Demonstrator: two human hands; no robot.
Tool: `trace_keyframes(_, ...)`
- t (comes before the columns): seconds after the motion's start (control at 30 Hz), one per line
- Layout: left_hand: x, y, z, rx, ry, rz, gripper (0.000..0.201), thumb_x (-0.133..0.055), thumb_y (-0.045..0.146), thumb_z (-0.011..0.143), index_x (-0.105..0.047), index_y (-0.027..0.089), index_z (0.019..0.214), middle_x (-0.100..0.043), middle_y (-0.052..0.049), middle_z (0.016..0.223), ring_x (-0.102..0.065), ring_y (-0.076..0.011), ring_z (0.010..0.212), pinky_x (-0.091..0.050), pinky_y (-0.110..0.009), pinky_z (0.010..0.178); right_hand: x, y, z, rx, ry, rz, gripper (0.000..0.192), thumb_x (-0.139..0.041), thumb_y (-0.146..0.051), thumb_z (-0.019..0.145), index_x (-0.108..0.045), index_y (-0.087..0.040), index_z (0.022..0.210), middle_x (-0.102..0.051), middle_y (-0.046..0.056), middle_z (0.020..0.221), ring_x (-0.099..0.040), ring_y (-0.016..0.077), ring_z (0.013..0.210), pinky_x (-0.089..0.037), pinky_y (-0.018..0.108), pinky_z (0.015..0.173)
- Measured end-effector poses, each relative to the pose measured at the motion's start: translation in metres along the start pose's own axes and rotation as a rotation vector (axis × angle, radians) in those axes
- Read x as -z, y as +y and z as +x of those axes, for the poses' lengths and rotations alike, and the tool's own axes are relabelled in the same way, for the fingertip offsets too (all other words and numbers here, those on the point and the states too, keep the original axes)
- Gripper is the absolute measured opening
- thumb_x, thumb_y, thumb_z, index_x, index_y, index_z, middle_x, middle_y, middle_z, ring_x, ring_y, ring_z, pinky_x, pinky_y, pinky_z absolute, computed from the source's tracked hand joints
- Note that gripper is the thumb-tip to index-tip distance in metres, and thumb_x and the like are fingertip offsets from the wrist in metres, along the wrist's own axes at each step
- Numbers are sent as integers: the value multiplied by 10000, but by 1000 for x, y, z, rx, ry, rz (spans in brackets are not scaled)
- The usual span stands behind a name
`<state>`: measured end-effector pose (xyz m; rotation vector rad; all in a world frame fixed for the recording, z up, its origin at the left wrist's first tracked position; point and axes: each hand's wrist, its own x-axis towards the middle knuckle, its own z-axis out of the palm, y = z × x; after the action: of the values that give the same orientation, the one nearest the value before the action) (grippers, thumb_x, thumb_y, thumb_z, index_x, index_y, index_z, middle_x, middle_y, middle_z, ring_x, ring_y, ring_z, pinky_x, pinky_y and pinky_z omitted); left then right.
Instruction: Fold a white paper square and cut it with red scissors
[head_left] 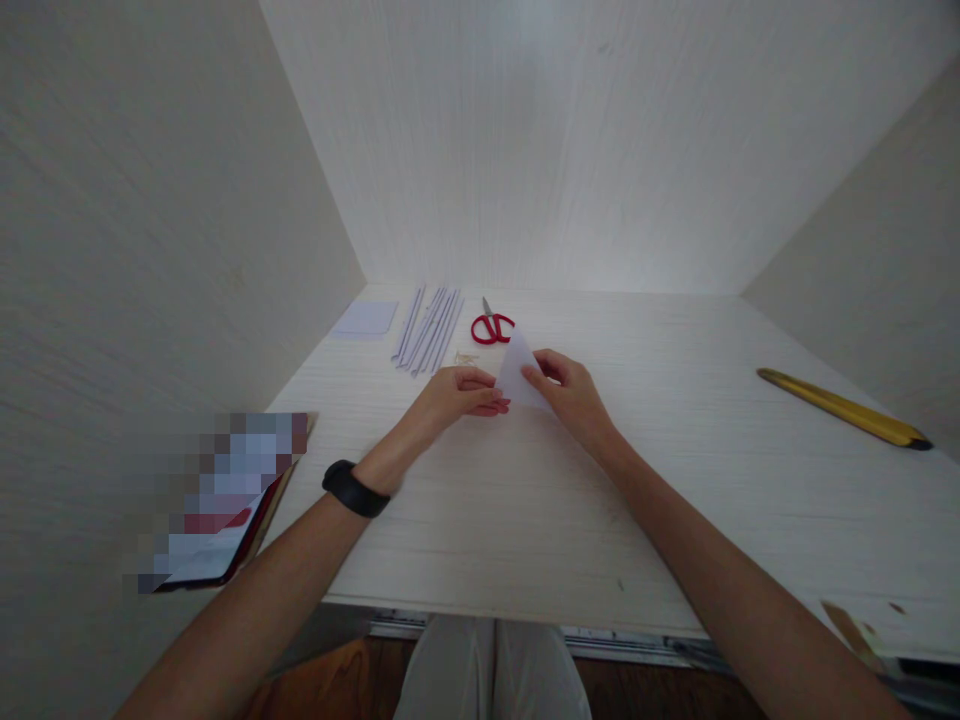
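Over the middle of the table, a sheet of white paper (517,372) is held up between my two hands, its top corner pointing up. My right hand (566,390) pinches its right side, thumb in front and fingers behind. At the lower left edge, the fingers of my left hand (466,392) are closed on the paper. Just behind the sheet lie red-handled scissors (486,328), partly covered by it. Small thin pale sticks (466,358) rest behind my left hand. Several thin rolled paper tubes (427,330) lie farther back on the left.
A stack of white paper (367,318) sits at the back left. A tablet or phone (217,545), partly blurred out, stands at the left edge. To the right lies a yellow utility knife (840,407). White panels enclose the table (487,540) at the back and sides.
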<state>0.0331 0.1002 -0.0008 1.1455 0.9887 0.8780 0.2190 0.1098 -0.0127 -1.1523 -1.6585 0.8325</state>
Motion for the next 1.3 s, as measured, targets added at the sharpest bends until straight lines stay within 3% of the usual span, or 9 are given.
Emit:
trace_keyframes(0.63, 3, -7, 5, 30, 18, 33, 65, -695, 149, 737, -655, 97, 739, -727, -72, 698, -699, -155, 654, -561, -309, 748, -3, 6, 2, -7, -44, 7, 274, -591, -384, 791, -651, -168, 948, -689, 76, 919, -611, 187, 804, -482, 325, 735)
trace_keyframes(0.9, 3, -6, 5, 41, 6, 46, 83, -723, 157, 708, -664, 100, 721, -728, -77, 701, -698, -157, 649, -558, -317, 754, -3, 8, 1, -35, -73, 1, 240, -613, -384, 757, -624, -172, 868, -664, 55, 842, -591, 175, 743, -464, 302, 658)
trace_keyframes(1.3, 2, -8, 5, 32, -3, 58, 64, -701, 157, 711, -660, 108, 711, -727, -64, 695, -697, -154, 648, -556, -298, 720, -3, 7, 2, -17, -65, -16, 183, -605, -347, 754, -602, -181, 832, -626, 28, 789, -571, 169, 724, -460, 305, 681)
